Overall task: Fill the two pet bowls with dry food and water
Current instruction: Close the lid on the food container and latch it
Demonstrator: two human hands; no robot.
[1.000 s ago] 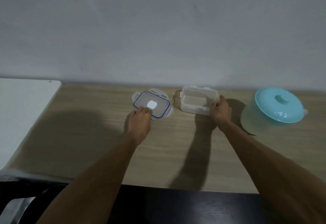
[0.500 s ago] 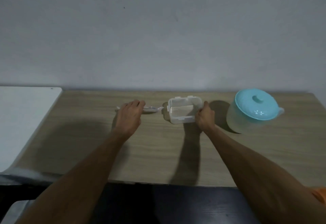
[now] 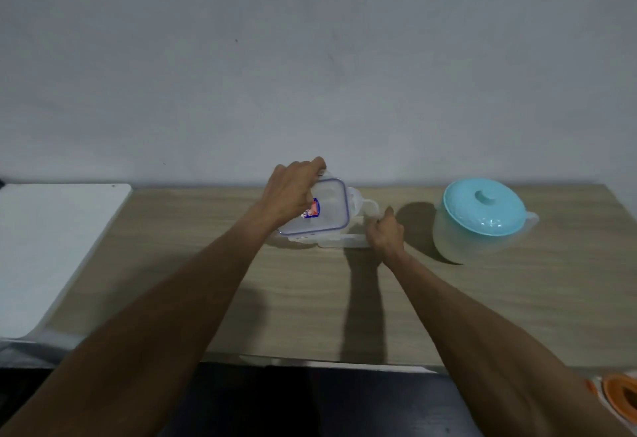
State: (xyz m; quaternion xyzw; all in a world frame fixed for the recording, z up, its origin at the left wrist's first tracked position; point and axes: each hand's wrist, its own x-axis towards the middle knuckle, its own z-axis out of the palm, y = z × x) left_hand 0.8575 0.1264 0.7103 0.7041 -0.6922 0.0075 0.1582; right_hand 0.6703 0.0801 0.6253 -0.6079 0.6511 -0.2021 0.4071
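— What sort of place is this?

— It looks like a home, a plain corner of a room rather than a workshop or a lab.

— What tells you that?

— A wood-grain table (image 3: 310, 298) pushed against a bare, pale wall (image 3: 310, 57). On it are household plastics: a clear food box (image 3: 348, 240) with its snap-on lid (image 3: 327, 209), and a jug (image 3: 482, 223) with a turquoise top.

— Anything else?

— A white surface (image 3: 51, 247) stands just beside the table on the left, and an orange-rimmed thing (image 3: 620, 398), too cropped to identify, sits at the lower right edge.
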